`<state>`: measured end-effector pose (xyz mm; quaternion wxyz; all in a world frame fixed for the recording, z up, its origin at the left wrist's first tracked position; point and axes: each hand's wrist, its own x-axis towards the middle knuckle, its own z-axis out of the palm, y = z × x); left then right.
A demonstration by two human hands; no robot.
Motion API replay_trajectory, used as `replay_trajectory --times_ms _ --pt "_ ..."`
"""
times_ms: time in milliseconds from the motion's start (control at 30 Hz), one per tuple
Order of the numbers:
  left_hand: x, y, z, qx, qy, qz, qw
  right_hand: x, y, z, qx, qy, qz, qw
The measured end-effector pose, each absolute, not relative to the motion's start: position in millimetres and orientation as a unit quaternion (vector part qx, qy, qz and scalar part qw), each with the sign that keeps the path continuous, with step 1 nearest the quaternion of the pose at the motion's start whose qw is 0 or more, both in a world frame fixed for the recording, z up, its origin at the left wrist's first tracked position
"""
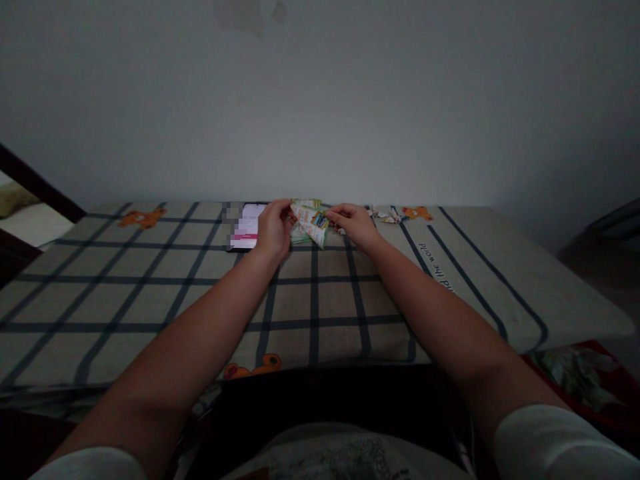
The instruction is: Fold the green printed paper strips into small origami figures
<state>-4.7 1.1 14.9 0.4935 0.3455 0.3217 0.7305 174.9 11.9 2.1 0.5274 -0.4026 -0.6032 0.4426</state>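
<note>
Between my two hands is a small printed packet [314, 223], white and green with orange lettering and a blue-yellow patch. My left hand [274, 228] grips its left side, fingers curled round the edge. At its right edge my right hand [353, 221] pinches, thumb and forefinger together. Behind and under this packet show more green-and-white packets [301, 237], partly covered by it and by my left hand. A phone [249, 227] with a lit screen lies just left of my left hand. Small torn scraps [389, 217] are on the cloth beyond my right hand.
A checked tablecloth [315, 300] with bear prints covers the table, which stands against a pale wall [320, 100]. At the lower right, below the table edge, is a red container [595, 380] with crumpled wrapping in it. Dark wooden bars [40, 183] stand at the left.
</note>
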Motion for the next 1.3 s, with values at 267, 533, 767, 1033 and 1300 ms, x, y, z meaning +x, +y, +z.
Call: replay_trajectory --times_ms 267,533,767,1033,1300 --pt "-1.3 -6.3 9.2 0.477 0.379 0.635 0.475 180.5 12.6 6.9 -0.414 -0.56 0.435 0.571" --pt "-0.4 -3.5 1.2 0.524 0.403 0.603 0.447 179.1 10.4 8.3 -0.395 -0.526 0.462 0.595" --pt "-0.8 -8.5 12.0 0.536 0.424 0.614 0.395 176.5 9.5 8.2 -0.38 -0.484 0.521 0.591" --pt "-2.0 -5.1 9.5 0.526 0.425 0.618 0.401 179.9 10.7 7.0 -0.375 -0.493 0.556 0.554" --pt "-2.1 -3.8 3.3 0.551 0.427 0.574 0.429 180.2 16.2 4.2 -0.386 -0.468 0.533 0.59"
